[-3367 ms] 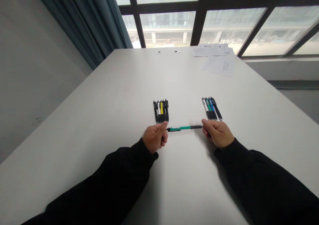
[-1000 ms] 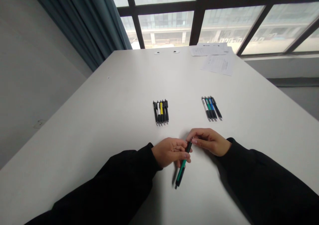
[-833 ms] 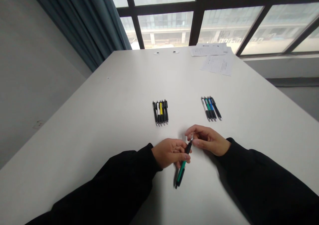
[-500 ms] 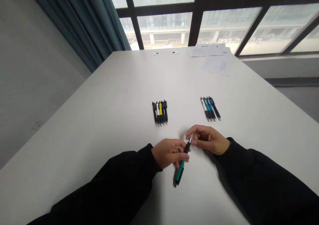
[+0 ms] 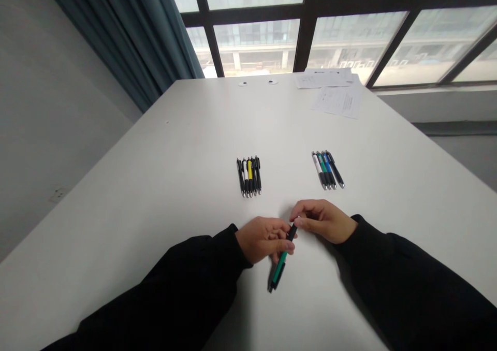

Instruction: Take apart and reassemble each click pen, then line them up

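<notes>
Green pen (image 5: 280, 265) is nearest, tilted over the white table (image 5: 155, 195). The left hand (image 5: 264, 238) pinches its barrel and the right hand (image 5: 324, 220) has fingertips closed on its top end, so it's not laid down yet. Farther back, the left row of pens (image 5: 248, 176) and right row of pens (image 5: 327, 169) lie tidy, well apart. Papers (image 5: 337, 100) sit by the window.

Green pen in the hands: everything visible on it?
The green pen looks plastic: green barrel, black grip section at the upper end, black clip end at the lower. It slants down to the left over the white table. The left hand grips it below the black section; the right hand pinches the upper end, hiding the tip.
</notes>
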`<state>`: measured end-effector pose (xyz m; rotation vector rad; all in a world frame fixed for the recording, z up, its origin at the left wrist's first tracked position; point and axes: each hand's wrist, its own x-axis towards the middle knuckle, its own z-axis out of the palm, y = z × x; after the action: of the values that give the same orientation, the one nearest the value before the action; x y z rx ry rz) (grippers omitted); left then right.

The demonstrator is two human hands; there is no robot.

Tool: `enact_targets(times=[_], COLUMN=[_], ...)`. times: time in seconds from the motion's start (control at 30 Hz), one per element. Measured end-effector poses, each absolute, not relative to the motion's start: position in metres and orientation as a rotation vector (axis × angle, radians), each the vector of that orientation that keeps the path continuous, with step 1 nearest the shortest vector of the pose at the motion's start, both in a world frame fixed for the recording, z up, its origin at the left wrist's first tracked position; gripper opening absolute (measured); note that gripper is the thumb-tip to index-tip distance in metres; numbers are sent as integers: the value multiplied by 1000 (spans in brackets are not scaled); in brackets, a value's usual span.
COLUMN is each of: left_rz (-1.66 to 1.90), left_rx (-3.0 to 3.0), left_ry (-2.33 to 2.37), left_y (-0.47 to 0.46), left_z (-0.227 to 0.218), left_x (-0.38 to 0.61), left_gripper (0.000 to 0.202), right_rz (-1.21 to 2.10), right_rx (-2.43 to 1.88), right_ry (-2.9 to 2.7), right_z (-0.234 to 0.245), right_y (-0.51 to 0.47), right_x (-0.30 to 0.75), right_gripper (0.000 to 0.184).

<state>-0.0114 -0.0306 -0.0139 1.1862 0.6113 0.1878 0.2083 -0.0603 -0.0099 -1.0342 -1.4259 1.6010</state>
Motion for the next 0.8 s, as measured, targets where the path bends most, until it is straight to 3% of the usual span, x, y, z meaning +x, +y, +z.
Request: enact_targets(times=[0.07, 0.2, 0.37, 0.53, 0.8], left_rz=[186, 196, 196, 197, 196], left_rx=[1190, 1179, 1185, 1195, 1197], left_ry=[608, 604, 608, 610, 614], left_y=[-31, -31, -31, -31, -30], left_z=[-14, -16, -16, -17, -16], left_x=[-12, -12, -11, -11, -12], left_gripper=[39, 40, 43, 43, 43], right_rz=[1633, 1643, 1606, 1628, 1627], right_rx=[-1012, -984, -1059, -986, -1003], right_ry=[-1446, -1419, -1459, -1460, -1503], right_z=[-9, -8, -12, -13, -13], right_y=[-60, -59, -60, -61, -61], right_x=[209, 210, 209, 209, 210], right_gripper=[24, 38, 26, 36, 24])
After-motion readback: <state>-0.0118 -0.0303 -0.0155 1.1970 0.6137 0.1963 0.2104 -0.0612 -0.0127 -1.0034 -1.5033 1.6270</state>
